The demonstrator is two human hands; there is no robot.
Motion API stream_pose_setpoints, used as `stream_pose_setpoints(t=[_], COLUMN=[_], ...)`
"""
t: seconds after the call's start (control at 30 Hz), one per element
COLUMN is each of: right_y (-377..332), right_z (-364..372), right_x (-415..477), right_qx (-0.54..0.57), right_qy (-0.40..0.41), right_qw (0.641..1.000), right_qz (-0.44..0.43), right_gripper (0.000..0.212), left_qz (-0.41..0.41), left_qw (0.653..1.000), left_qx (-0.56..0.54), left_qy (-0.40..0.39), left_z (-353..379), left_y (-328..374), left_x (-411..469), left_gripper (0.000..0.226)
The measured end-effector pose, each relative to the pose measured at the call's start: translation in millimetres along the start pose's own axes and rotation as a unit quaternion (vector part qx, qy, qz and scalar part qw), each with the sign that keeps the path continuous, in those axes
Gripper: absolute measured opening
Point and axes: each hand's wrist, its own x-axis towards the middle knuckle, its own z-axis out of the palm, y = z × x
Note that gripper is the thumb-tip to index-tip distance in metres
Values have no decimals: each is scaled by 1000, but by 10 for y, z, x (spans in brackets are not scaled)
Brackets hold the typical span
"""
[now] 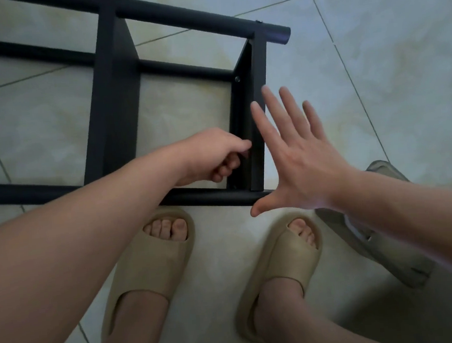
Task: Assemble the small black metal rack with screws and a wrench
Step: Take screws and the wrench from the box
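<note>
My left hand (213,156) curled against the black metal rack's (117,104) end panel (248,93), grip unclear; my right hand (297,163) splayed open beside it

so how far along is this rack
Mostly together: the rack has tubes and panels joined, and a screw sits in its end panel. In hand: the left hand curls its fingers at that panel's lower inner face, what it pinches hidden; the right hand spreads open beside it. Left: probably that lower fastening.
</note>
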Motion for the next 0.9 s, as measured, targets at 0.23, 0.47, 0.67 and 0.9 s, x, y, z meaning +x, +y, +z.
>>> stream_pose_setpoints(t=[0.23, 0.47, 0.67, 0.9], right_y=[114, 152, 168, 178], right_z=[37, 157, 210, 230], right_x=[244, 269, 281, 286], right_qx=[-56, -13, 8, 14], right_qy=[-30, -6, 16, 18], right_qw=[992, 993, 992, 991], right_qz=[-107, -120, -128, -130], right_gripper=[148, 147, 146, 146], left_qz=[-54, -51, -38, -43], left_qw=[997, 998, 997, 998], left_qx=[18, -4, -17, 1], left_qy=[51, -37, -66, -56], left_z=[-286, -378, -437, -385], left_y=[-38, -101, -162, -136], left_x=[94, 140, 143, 180], left_gripper=[34, 37, 26, 9])
